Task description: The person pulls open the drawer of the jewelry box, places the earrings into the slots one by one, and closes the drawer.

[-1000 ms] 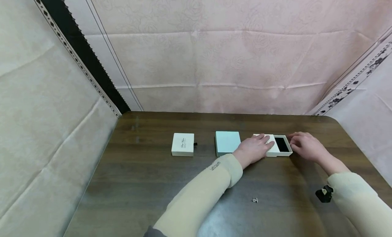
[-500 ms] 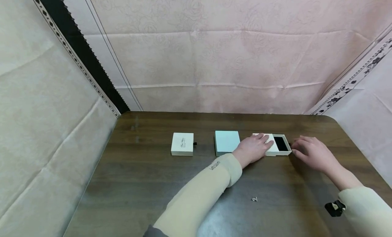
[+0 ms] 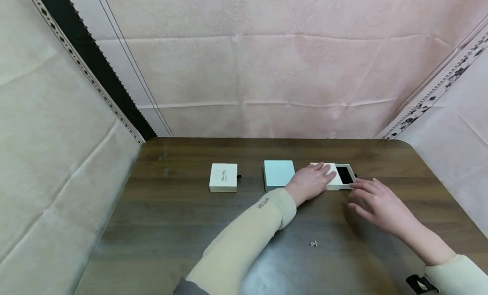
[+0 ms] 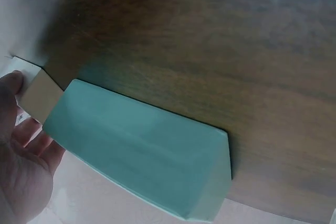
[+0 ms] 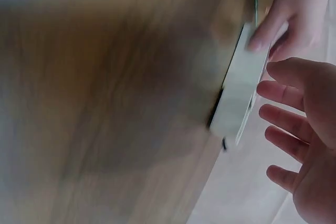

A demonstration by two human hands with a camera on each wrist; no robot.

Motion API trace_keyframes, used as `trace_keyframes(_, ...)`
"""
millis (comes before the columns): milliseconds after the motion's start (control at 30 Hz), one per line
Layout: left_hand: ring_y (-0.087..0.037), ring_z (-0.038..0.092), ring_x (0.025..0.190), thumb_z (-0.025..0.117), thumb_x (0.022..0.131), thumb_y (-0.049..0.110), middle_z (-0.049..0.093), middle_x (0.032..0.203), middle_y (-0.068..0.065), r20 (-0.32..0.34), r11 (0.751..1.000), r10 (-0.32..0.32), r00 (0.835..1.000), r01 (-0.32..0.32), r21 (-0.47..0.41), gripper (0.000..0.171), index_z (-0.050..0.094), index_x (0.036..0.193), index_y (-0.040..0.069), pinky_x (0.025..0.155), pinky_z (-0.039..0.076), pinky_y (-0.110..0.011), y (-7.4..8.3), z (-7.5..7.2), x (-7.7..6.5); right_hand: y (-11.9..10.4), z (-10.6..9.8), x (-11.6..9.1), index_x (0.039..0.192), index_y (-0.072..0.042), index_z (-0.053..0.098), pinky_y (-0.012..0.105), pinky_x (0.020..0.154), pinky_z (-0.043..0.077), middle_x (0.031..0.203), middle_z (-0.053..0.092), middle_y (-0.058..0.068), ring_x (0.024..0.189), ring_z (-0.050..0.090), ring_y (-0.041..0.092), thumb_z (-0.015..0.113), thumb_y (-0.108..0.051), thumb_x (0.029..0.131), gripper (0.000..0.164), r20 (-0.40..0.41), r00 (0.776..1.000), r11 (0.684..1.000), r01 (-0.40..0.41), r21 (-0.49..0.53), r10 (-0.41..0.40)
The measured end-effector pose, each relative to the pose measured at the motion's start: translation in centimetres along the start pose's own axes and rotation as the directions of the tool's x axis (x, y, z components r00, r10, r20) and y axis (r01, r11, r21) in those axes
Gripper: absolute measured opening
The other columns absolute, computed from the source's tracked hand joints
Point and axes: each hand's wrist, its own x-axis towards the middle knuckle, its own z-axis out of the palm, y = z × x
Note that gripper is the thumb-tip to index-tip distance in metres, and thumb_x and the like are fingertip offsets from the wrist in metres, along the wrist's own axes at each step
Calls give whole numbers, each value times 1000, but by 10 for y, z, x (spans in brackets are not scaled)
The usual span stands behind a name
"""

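A white slide-out box (image 3: pixel 331 184) lies near the back of the table, its drawer (image 3: pixel 345 175) pulled out to the right and showing a dark inside. My left hand (image 3: pixel 307 181) grips the box's outer sleeve, thumb along the front side and fingers over the top, as the right wrist view also shows the box (image 5: pixel 239 85). A short black tab (image 3: pixel 356 175) sticks out from the drawer's right end. Just right of and in front of the drawer, my right hand (image 3: pixel 381 208) hovers with loosely spread fingers and holds nothing; its fingers (image 5: pixel 283 121) show apart.
Left of the gripped box sits a light blue box (image 3: pixel 279 175). Further left stands another white box (image 3: pixel 223 176) with dark lettering and a black tab. A small silvery metal piece (image 3: pixel 313 243) lies toward the front of the brown wooden table (image 3: pixel 183 227). Pale cloth (image 3: pixel 267 75) hangs behind.
My right hand has come away from the drawer's end, moving toward the front of the table. The left hand stays on the box, and the drawer remains pulled out.
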Motion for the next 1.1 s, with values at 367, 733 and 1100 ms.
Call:
trace_keyframes(367,-15,25,162,39,117,44,26,177,4,14,1000,0,1000,0,1,59,24,172,31,128,28,-28,2,4,-3,-56,6,3,96,-19,75,25,131,6,121,75,11,120,64,39,38,-58,113,56,28,993,992,115,46,-116)
trace_keyframes(733,-12,18,164,36,118,44,19,179,7,61,999,-24,998,25,-25,60,17,173,33,130,24,-30,3,5,-4,-92,12,2,99,-21,75,27,132,7,124,74,8,121,67,35,55,-48,111,36,76,982,980,165,115,-174)
trace_keyframes(1100,-13,19,164,36,118,43,21,178,6,47,999,-18,999,19,-28,59,18,173,32,129,26,-30,1,4,-3,-103,20,1,102,-20,74,31,132,9,128,72,7,125,65,34,85,-27,88,19,96,975,971,185,151,-201)
